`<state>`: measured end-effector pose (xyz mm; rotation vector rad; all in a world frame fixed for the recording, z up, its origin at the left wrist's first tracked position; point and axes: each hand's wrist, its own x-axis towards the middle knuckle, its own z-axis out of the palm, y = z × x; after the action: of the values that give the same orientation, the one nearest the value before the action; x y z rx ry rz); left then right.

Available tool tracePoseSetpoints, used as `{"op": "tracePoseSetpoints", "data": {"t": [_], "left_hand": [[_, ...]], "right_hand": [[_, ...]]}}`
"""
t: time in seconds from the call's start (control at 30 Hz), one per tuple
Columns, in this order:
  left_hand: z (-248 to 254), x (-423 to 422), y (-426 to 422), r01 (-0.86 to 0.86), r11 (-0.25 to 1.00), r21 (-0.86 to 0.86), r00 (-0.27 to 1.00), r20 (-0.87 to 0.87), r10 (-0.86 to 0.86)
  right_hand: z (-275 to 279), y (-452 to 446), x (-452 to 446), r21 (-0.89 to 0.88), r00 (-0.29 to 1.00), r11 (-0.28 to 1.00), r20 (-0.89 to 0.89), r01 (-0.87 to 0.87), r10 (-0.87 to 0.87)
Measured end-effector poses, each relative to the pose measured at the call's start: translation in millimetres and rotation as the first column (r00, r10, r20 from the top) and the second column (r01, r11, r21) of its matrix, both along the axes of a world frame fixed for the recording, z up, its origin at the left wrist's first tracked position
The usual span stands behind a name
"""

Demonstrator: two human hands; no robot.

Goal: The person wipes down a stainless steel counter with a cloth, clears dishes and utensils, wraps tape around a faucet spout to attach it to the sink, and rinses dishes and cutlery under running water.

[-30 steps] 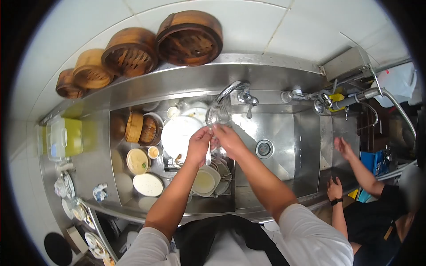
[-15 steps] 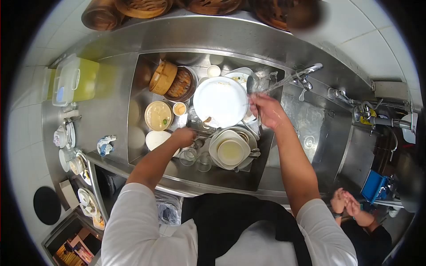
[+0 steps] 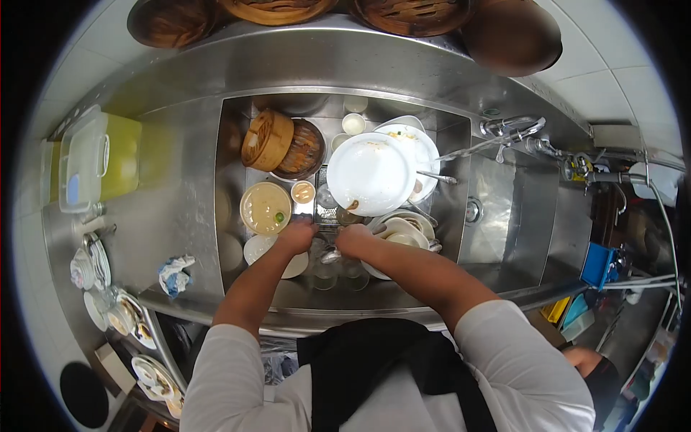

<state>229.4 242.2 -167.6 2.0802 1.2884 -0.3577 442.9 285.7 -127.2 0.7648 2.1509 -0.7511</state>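
Note:
Both my hands are low in the left sink basin among dirty dishes. My left hand (image 3: 297, 236) is beside a round tan bowl (image 3: 265, 209) with a green scrap in it, over a white dish (image 3: 260, 248). Close to its right, my right hand (image 3: 354, 240) reaches down beside a metal tray (image 3: 315, 210) and stacked bowls (image 3: 407, 232). The fingers of both hands are largely hidden, so what they touch cannot be made out. Clear glasses (image 3: 324, 277) stand just below. A large white plate (image 3: 371, 174) lies above my right hand, overlapping another soiled plate (image 3: 425, 155) with cutlery on it.
Water runs from the faucet (image 3: 529, 128) over the plates. Bamboo steamers (image 3: 269, 140) sit in the basin's upper left, others along the ledge. A yellow-green tub (image 3: 119, 153) and a crumpled cloth (image 3: 175, 275) lie left. Part of a person (image 3: 584, 360) shows at lower right.
My right hand has moved down and left from the running water to near my left hand. The cutlery now lies on the soiled plate. The other person has mostly left view.

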Motion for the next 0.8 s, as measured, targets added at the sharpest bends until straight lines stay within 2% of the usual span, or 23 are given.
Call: {"op": "tracePoseSetpoints", "data": {"t": [0.1,0.17,0.2,0.27,0.3,0.33,0.37,0.4,0.43,0.47,0.5,0.53,0.57,0.6,0.63,0.67,0.73,0.77,0.8], "left_hand": [[1,-7,2,-0.070,0.998,0.002,0.994,0.086,0.069],[11,-2,-2,-0.212,0.977,-0.031,0.963,0.164,0.214],[18,-2,-2,-0.205,0.978,-0.027,0.964,0.169,0.206],[35,-3,2,-0.341,0.940,0.031,0.872,0.384,0.304],[43,-3,3,-0.330,0.943,0.036,0.875,0.386,0.292],[49,-2,3,-0.472,0.880,0.046,0.745,0.555,0.371],[54,-1,4,-0.600,0.799,0.023,0.577,0.704,0.413],[59,-1,5,-0.589,0.808,0.029,0.580,0.711,0.397],[62,-3,7,-0.743,0.654,-0.143,0.366,0.731,0.576],[63,-6,9,-0.828,0.459,-0.322,0.123,0.694,0.709],[63,-11,15,-0.815,0.478,-0.327,0.134,0.697,0.705],[62,-17,24,-0.796,0.305,-0.523,-0.140,0.649,0.748],[64,-16,33,-0.706,0.126,-0.697,-0.401,0.539,0.741],[70,-1,46,-0.700,0.143,-0.700,-0.391,0.542,0.744],[81,22,63,-0.574,0.073,-0.816,-0.482,0.408,0.775],[94,49,80,-0.431,-0.005,-0.902,-0.551,0.259,0.793],[128,123,115,-0.311,0.039,-0.950,-0.530,0.207,0.822],[136,160,130,-0.273,0.087,-0.958,-0.489,0.216,0.845],[140,188,147,-0.232,0.131,-0.964,-0.451,0.226,0.863]], "right_hand": [[-13,-4,-10,0.009,0.994,1.000,0.109,-0.016,0.015],[-28,-9,-11,0.026,0.991,1.000,0.133,-0.018,0.014],[-35,-12,-12,0.034,0.989,0.999,0.149,-0.026,0.021],[-28,-8,-21,0.032,0.981,0.999,0.191,0.009,-0.015],[-23,-6,-27,0.025,0.972,0.999,0.230,0.040,-0.045],[-1,3,-37,0.031,0.971,0.998,0.231,0.054,-0.059],[38,18,-49,-0.012,0.952,0.997,0.296,-0.076,0.076],[61,31,-55,-0.061,0.910,0.978,0.357,-0.201,0.210],[56,35,-51,-0.044,0.875,0.955,0.389,-0.294,0.287],[75,46,-39,-0.042,0.879,0.961,0.396,-0.273,0.267],[111,63,-15,-0.026,0.964,0.992,0.235,-0.123,0.125],[134,77,13,-0.029,0.997,0.999,0.066,0.030,-0.028],[134,81,48,-0.023,0.996,0.999,0.074,0.048,-0.046],[129,84,85,-0.114,0.924,0.948,-0.215,0.299,-0.317],[127,85,109,-0.263,0.701,0.835,-0.455,0.483,-0.549],[131,83,121,-0.253,0.697,0.833,-0.459,0.492,-0.551],[136,71,142,-0.433,0.256,0.437,-0.415,0.788,-0.873],[125,70,146,-0.421,0.108,0.367,-0.524,0.829,-0.845],[116,76,148,-0.419,0.104,0.365,-0.528,0.831,-0.843]]}}
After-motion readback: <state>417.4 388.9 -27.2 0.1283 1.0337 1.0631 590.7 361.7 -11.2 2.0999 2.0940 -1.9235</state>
